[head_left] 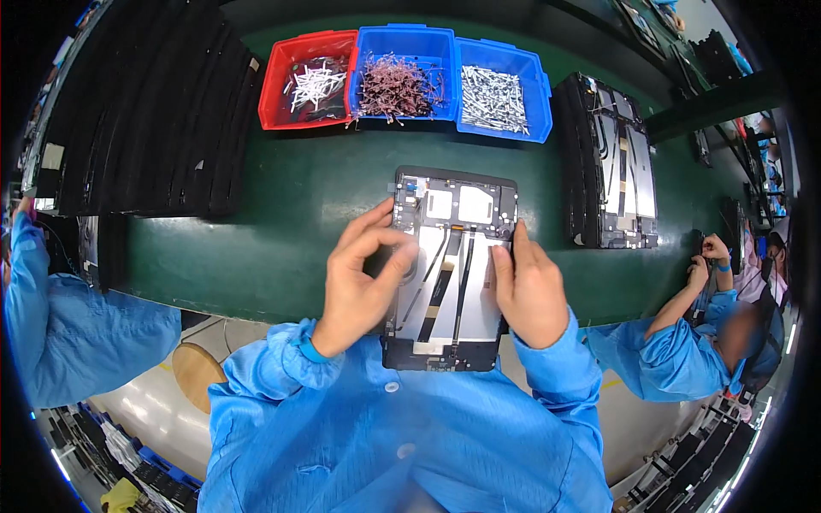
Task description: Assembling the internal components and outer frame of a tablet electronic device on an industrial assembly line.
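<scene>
An opened tablet [481,295] lies in front of me, its inside facing up. It shows a black frame, a silver plate, dark ribbon cables and a circuit board at the far end. My right hand [534,291] grips its right edge, thumb on top and fingers along the side. At the left edge is my left hand [359,274]. Its thumb and index finger are pinched together over the tablet's left side, and the other fingertips reach the upper left edge. Whatever lies in that pinch, if anything, is too small to make out.
A red bin [275,94] with white pieces, a blue bin [410,38] with reddish wired parts and another blue bin [537,103] with silvery white pieces line the back. Black stacks [162,111] stand left; more tablets [629,171] stand right. People [693,342] work on both sides.
</scene>
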